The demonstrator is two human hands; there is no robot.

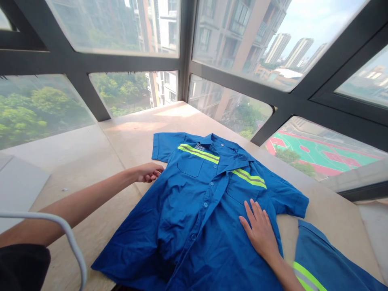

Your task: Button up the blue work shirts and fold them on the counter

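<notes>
A blue short-sleeved work shirt (182, 202) lies spread front side up on a pale stone ledge, its collar toward the window corner. Yellow-green reflective bands cross its chest, and the button front hangs partly apart. My left hand (150, 172) has its fingers curled at the shirt's side edge, just below the sleeve; the fingertips seem to pinch the cloth there. Flat on the other front panel, below the chest band, rests my right hand (259, 226) with fingers spread. The shirt's bottom hem runs partly out of view.
Another blue garment (330, 254) with a reflective band lies at the lower right of the ledge (127, 137). A white cable (68, 232) loops across the lower left, in front of my left arm. Dark-framed windows (184, 56) enclose the ledge's far sides.
</notes>
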